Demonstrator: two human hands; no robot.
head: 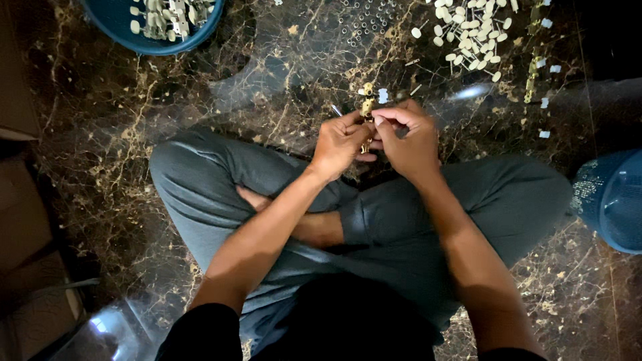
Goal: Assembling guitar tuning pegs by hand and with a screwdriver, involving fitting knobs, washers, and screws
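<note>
Holding small white parts, a blue bowl (127,33) sits beside the marble floor (100,134).

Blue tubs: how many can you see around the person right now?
2. One blue tub sits at the top left, holding small white parts. The other blue tub is at the right edge, beside the knee. Both are cut off by the frame; more may lie outside it.

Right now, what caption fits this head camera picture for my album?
Cross-legged on a marble floor, left hand and right hand pinch a small brass part.
</note>
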